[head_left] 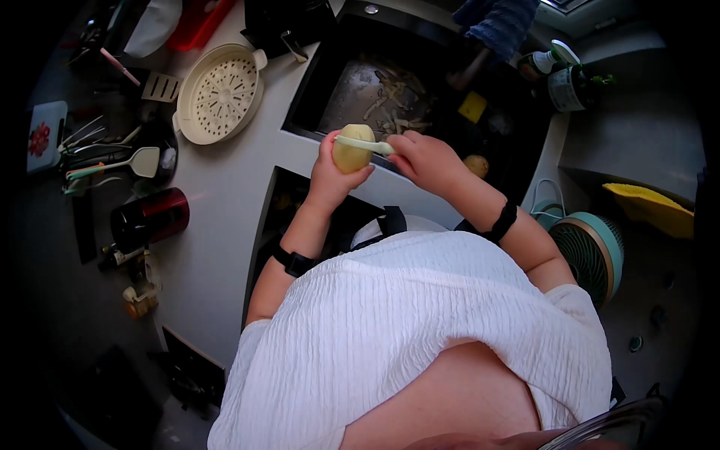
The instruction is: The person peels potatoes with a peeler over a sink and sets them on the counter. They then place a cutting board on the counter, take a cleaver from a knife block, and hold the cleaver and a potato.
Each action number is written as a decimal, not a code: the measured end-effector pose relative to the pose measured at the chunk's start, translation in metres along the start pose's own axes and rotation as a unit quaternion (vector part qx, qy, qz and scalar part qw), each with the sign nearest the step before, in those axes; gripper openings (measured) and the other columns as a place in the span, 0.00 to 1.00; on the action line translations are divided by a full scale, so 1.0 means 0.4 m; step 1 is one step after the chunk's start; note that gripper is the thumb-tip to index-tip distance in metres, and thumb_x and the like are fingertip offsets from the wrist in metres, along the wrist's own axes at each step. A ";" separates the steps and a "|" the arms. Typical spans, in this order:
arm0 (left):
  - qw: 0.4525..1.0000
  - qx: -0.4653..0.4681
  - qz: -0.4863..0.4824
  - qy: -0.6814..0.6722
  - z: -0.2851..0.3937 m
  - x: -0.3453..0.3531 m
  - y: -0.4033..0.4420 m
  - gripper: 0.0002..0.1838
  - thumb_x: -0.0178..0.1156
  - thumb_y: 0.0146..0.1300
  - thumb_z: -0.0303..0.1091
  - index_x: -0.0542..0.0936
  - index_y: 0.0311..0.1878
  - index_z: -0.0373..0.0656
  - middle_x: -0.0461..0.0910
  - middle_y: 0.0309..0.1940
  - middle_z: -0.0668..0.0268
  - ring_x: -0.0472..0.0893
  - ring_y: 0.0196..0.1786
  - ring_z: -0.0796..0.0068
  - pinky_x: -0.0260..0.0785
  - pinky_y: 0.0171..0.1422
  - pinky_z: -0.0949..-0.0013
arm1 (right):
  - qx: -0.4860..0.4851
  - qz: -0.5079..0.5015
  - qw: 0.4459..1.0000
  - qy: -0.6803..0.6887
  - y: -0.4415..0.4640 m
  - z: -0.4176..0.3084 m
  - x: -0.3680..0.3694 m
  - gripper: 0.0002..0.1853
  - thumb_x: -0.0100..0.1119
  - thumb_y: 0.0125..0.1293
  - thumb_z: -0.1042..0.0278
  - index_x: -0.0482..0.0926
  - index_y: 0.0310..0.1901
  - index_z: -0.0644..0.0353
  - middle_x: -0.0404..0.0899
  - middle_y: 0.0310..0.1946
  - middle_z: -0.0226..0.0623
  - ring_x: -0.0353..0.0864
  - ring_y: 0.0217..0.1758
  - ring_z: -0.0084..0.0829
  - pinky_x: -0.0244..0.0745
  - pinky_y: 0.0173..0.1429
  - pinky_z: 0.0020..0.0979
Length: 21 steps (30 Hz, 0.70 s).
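My left hand (pixel 331 174) is wrapped round a pale, mostly peeled potato (pixel 352 157) at the near edge of the sink. In my right hand (pixel 427 162) is a light green peeler (pixel 375 146), its head lying across the upper part of the potato. Beyond them, strips of peel (pixel 391 94) are scattered over the bottom of the dark sink (pixel 304 101). An unpeeled potato (pixel 475 165) shows just past my right wrist, partly hidden by it.
A cream steamer basket (pixel 259 94) lies on the counter (pixel 202 195) to the left, near a slotted turner (pixel 161 87) and a dark red canister (pixel 150 217). A yellow sponge (pixel 472 107) and bottles (pixel 568 88) are at the right. A green fan (pixel 592 251) stands by my right arm.
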<state>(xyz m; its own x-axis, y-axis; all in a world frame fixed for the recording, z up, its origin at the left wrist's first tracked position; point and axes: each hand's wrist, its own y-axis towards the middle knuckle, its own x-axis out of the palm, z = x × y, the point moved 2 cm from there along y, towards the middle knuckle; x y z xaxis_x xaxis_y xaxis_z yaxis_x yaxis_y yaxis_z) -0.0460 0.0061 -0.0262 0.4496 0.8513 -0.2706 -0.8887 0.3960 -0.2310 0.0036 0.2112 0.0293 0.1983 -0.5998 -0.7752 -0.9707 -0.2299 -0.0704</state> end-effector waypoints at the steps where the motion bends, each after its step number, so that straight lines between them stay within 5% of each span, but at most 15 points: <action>1: 1.000 0.005 -0.011 -0.002 0.013 0.002 -0.002 0.47 0.77 0.43 0.36 0.61 0.66 0.43 0.72 0.57 0.59 0.73 0.60 0.68 0.67 0.63 0.65 | 0.017 0.035 0.999 -0.014 0.007 0.024 0.009 0.11 0.52 0.69 0.60 0.74 0.45 0.56 0.78 0.36 0.43 0.79 0.39 0.48 0.75 0.41 0.45; 4: 0.999 0.016 -0.035 -0.003 0.040 0.007 -0.017 0.47 0.77 0.43 0.35 0.61 0.65 0.43 0.72 0.57 0.59 0.73 0.60 0.68 0.67 0.63 0.65 | 0.170 0.016 0.985 -0.021 0.044 0.148 0.011 0.11 0.51 0.70 0.61 0.76 0.45 0.59 0.79 0.37 0.44 0.78 0.42 0.49 0.73 0.44 0.44; 8: 1.000 0.026 -0.015 -0.001 0.009 0.008 -0.014 0.46 0.78 0.42 0.34 0.62 0.65 0.43 0.72 0.57 0.59 0.73 0.60 0.68 0.67 0.63 0.66 | 0.095 0.091 0.988 0.076 0.025 0.086 -0.026 0.12 0.49 0.70 0.59 0.76 0.40 0.60 0.79 0.34 0.46 0.78 0.40 0.49 0.73 0.43 0.44; 12: 0.997 0.051 0.030 0.046 0.021 -0.002 0.001 0.46 0.78 0.42 0.34 0.62 0.64 0.42 0.73 0.57 0.58 0.74 0.59 0.67 0.67 0.63 0.66 | 0.015 0.049 0.991 0.120 -0.002 0.011 0.007 0.12 0.50 0.70 0.59 0.75 0.42 0.60 0.78 0.36 0.47 0.78 0.40 0.49 0.73 0.44 0.43; 18: 0.980 0.124 0.089 0.124 0.056 -0.013 -0.012 0.45 0.78 0.40 0.33 0.63 0.63 0.43 0.73 0.56 0.58 0.75 0.58 0.61 0.68 0.63 0.63 | 0.191 0.116 0.968 0.111 0.023 0.108 0.079 0.13 0.49 0.71 0.59 0.74 0.43 0.62 0.78 0.37 0.50 0.77 0.42 0.53 0.73 0.46 0.45; 21: 0.956 0.240 0.094 0.141 0.073 -0.022 -0.013 0.44 0.78 0.39 0.31 0.64 0.60 0.44 0.73 0.56 0.57 0.75 0.58 0.58 0.68 0.63 0.62 | 0.227 0.057 0.931 0.279 0.034 0.111 0.087 0.16 0.51 0.70 0.55 0.75 0.49 0.59 0.78 0.33 0.37 0.78 0.35 0.32 0.73 0.38 0.34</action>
<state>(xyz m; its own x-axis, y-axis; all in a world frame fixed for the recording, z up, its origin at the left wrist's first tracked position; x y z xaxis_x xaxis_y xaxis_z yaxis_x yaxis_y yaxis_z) -0.0479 0.0065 0.0046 0.2242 0.8233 -0.5214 -0.8649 0.4147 0.2829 -0.0086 0.2212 -0.0266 0.0077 -0.9347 -0.3554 -0.9222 0.1308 -0.3640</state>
